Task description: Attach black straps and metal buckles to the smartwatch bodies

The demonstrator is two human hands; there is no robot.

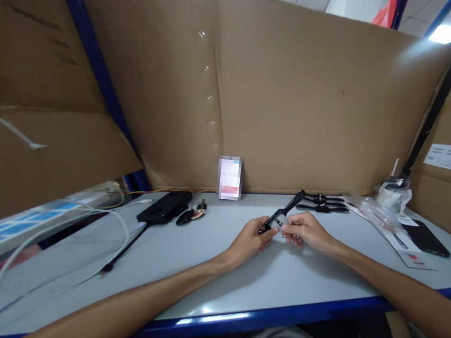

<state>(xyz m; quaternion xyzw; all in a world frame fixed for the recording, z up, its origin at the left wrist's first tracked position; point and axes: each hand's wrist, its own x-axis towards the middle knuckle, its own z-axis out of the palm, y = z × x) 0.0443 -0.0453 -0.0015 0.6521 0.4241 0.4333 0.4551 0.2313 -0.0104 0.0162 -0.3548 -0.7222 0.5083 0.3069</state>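
Observation:
A black spokeshave (293, 203) is held tilted above the table, one handle pointing up and away. My left hand (257, 236) is closed around its lower end, thumb on the near side. At its middle sits a grey metal plate (282, 219) with a dark slot. My right hand (303, 230) pinches the lower right edge of this plate between thumb and fingers; the curled fingers hide any smaller part there. Behind my right hand, more black spokeshaves (322, 208) lie side by side on the table.
A lit phone (230, 179) leans against the cardboard wall (297, 91). On the left are a black case (166, 207), keys (192, 213), white cables (124, 228) and a power strip (37, 220). On the right lie clear packaging (380, 218) and a dark phone (428, 239). A blue edge (295, 308) borders the table.

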